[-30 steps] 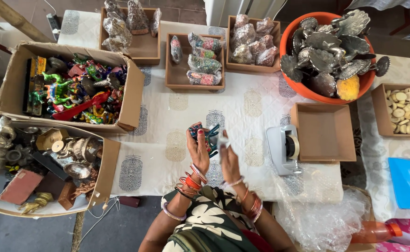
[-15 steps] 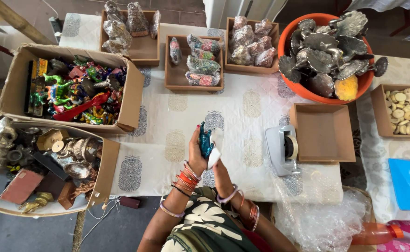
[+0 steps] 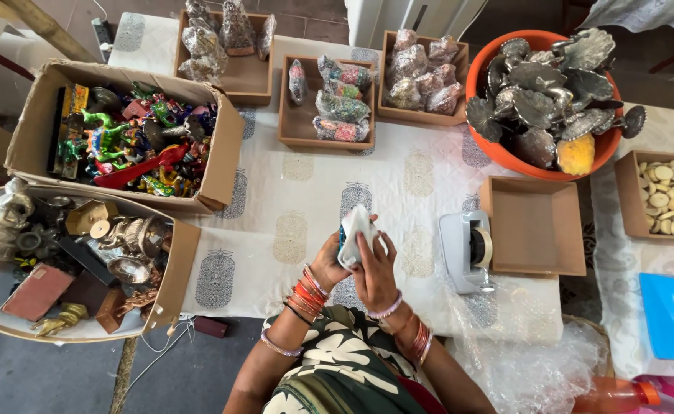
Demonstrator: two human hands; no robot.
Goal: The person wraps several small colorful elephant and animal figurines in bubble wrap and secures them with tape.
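Head view, from the left: a cardboard box of metal figurines (image 3: pixel 69 261) sits at the table's left edge, with a second box of painted toys (image 3: pixel 126 142) behind it. Toward the middle, the left hand (image 3: pixel 329 264) is curled around the lower left side of a small blue object in a white wrap (image 3: pixel 355 234), fingers closed against it. The right hand (image 3: pixel 375 268) comes in just beside it, fingers bent over the wrap's right side and pressing it to the object, so the bundle sits between both hands, above the patterned white cloth (image 3: pixel 291 207). Behind the hands a tray of wrapped pieces (image 3: pixel 329 107) stands. Right of the hands lies a tape dispenser (image 3: pixel 467 249), then an empty brown tray (image 3: pixel 536 226), with the orange tub of metal shells (image 3: pixel 544 100) beyond it.
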